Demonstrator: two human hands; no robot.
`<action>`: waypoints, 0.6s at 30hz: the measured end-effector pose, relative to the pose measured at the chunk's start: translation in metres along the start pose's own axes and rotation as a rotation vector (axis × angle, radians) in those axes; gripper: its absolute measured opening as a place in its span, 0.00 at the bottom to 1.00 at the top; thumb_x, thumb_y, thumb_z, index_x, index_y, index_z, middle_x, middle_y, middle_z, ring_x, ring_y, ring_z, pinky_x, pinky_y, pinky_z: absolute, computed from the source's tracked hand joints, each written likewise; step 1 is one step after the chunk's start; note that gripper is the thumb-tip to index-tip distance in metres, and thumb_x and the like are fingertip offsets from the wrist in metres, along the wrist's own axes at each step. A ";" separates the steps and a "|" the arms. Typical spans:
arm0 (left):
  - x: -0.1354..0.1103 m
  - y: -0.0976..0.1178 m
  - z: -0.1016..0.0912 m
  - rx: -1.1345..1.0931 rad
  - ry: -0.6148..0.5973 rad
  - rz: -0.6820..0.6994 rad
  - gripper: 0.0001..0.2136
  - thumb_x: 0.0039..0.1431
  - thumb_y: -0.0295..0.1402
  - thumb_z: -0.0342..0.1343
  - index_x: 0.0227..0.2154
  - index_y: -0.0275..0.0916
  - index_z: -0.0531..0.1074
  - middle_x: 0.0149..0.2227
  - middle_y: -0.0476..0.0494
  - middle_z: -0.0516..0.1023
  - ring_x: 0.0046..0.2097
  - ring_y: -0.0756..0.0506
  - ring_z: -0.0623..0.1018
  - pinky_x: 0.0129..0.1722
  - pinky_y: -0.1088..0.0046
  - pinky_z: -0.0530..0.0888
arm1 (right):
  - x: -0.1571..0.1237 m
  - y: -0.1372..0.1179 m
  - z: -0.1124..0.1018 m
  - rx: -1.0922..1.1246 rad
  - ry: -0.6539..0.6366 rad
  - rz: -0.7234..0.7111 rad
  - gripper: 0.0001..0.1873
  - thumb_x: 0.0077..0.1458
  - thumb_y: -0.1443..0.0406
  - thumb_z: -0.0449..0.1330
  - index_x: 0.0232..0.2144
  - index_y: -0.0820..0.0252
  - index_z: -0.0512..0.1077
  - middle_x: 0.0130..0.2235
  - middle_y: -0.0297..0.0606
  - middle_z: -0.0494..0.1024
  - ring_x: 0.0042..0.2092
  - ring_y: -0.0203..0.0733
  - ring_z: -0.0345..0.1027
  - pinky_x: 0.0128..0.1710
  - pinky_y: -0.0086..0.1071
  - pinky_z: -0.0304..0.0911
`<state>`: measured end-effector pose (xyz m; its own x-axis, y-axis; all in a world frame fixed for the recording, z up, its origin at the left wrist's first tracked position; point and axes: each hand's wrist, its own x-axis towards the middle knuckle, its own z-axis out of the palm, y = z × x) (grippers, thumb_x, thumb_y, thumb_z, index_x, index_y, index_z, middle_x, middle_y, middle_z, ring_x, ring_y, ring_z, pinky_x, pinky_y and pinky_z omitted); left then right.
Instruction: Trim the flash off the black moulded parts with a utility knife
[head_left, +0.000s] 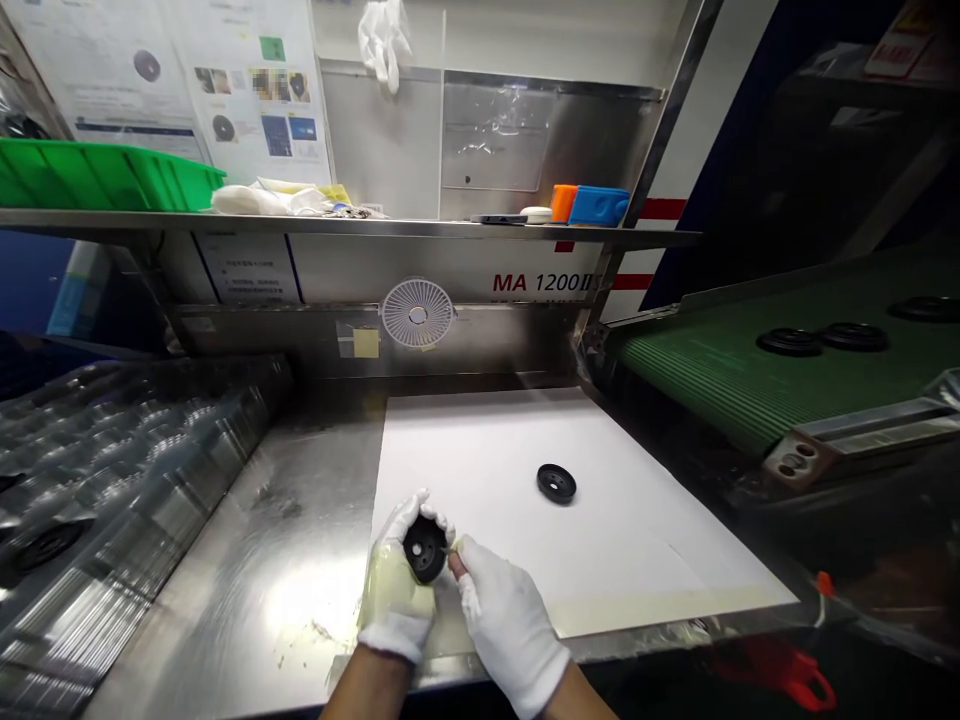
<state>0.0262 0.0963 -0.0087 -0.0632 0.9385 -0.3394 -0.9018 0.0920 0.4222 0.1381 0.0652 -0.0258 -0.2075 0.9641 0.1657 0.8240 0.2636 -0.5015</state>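
Holding black wheel [430, 556], tray [141, 452] containing another wheel [49, 545]

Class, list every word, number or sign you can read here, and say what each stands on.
"MA 1200II": white panel below the shelf; any following character is unclear.
Too small or blurred: wall posters, under-shelf notice, cut-off line beneath the lettering, upper-right packets and label.

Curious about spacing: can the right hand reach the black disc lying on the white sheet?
Probably yes: the right hand is beside the disc in the left hand, but only bare white sheet separates it from the black disc.
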 end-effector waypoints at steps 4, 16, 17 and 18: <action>0.006 -0.007 0.000 -0.039 0.042 0.046 0.11 0.46 0.20 0.58 0.34 0.37 0.72 0.24 0.50 0.70 0.28 0.51 0.74 0.30 0.75 0.75 | -0.005 -0.005 0.008 0.060 -0.005 0.002 0.10 0.59 0.66 0.45 0.32 0.54 0.65 0.30 0.33 0.75 0.31 0.40 0.68 0.29 0.32 0.50; 0.015 0.018 -0.023 0.003 -0.132 -0.117 0.11 0.49 0.26 0.53 0.37 0.32 0.74 0.26 0.42 0.73 0.30 0.45 0.75 0.32 0.68 0.75 | 0.010 -0.012 0.001 0.180 -0.035 0.017 0.12 0.62 0.62 0.43 0.33 0.55 0.66 0.32 0.35 0.74 0.34 0.41 0.67 0.33 0.32 0.54; 0.019 0.019 -0.024 -0.024 -0.121 -0.106 0.08 0.50 0.27 0.53 0.34 0.33 0.74 0.24 0.44 0.71 0.29 0.47 0.74 0.31 0.69 0.75 | 0.011 -0.014 0.002 0.148 -0.022 0.037 0.13 0.62 0.62 0.43 0.31 0.55 0.65 0.31 0.35 0.73 0.32 0.40 0.66 0.32 0.32 0.54; 0.022 0.019 -0.023 -0.048 -0.103 -0.110 0.06 0.51 0.27 0.54 0.31 0.33 0.74 0.24 0.46 0.70 0.28 0.48 0.73 0.31 0.71 0.74 | 0.012 -0.016 0.004 0.106 -0.008 0.059 0.13 0.62 0.62 0.43 0.30 0.55 0.64 0.30 0.34 0.73 0.31 0.40 0.65 0.31 0.32 0.52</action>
<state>-0.0021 0.1107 -0.0271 0.0786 0.9531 -0.2924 -0.9204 0.1820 0.3459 0.1202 0.0729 -0.0189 -0.1649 0.9781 0.1270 0.7745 0.2082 -0.5974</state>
